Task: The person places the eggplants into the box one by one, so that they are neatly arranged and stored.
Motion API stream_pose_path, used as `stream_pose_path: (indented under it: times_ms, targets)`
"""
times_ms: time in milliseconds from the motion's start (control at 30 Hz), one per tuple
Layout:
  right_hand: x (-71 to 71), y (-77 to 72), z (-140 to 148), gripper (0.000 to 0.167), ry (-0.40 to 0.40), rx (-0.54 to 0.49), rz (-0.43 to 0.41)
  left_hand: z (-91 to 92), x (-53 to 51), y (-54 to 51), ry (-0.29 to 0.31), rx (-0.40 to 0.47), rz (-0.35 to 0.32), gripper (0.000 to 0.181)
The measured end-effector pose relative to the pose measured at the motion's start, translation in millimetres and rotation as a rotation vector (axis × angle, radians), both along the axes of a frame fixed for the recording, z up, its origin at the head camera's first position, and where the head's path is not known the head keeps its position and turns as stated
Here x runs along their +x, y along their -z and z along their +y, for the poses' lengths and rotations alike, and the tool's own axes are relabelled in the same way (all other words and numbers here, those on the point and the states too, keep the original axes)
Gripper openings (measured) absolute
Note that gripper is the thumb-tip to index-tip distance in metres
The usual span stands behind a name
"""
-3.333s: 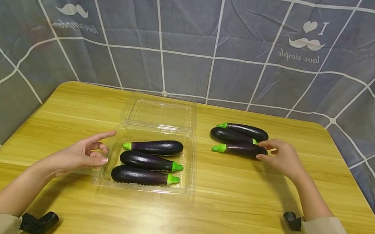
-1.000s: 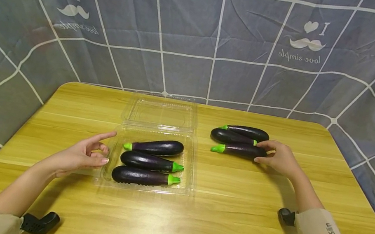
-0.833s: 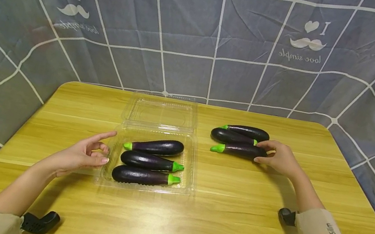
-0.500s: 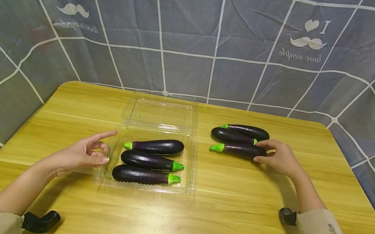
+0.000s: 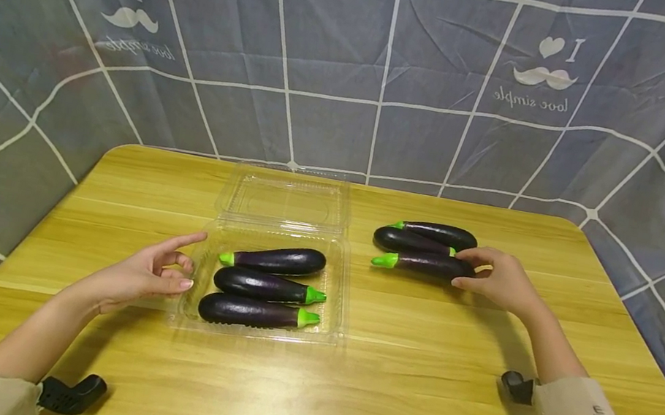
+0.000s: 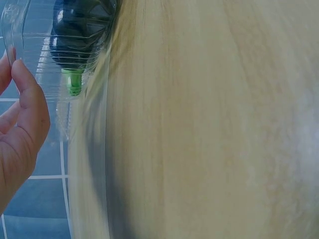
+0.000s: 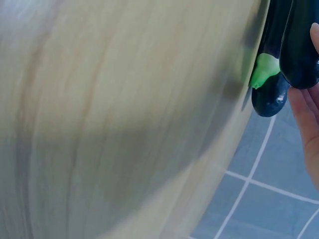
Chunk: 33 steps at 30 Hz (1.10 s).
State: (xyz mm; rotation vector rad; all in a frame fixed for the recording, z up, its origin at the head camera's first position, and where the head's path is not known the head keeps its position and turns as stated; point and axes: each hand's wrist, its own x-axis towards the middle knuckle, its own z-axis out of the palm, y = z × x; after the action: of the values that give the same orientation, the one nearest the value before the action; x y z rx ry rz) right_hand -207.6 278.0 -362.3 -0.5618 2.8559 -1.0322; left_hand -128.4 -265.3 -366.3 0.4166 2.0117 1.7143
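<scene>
Pinched by its thick end between the thumb and fingers of my right hand (image 5: 501, 280), the nearest loose eggplant (image 5: 425, 264) points its green stem left, just in front of two other eggplants (image 5: 412, 242); I cannot tell whether it touches the table (image 5: 404, 406); my left hand (image 5: 143, 274) pinches the clear box (image 5: 337, 286) by its left edge, with three more eggplants (image 5: 261, 285) inside. I judge the stem end may dip, so a firm hold and a level lift would serve best; the box wants only light steadying.
</scene>
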Motion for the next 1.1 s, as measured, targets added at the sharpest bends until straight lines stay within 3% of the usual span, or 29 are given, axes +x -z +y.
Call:
stream_pose_path:
  times_ms: [500,1100]
  targets:
    - [3.5,-12.4,-8,0.043,-0.038,-0.026,0.048,-0.4,0.1,1.2,-0.002,0.015,-0.007,0.076]
    - [7.8,-29.0,-27,0.044,-0.06,-0.017,0.035,-0.8,0.1,2.2,-0.009,0.02,-0.02,0.076]
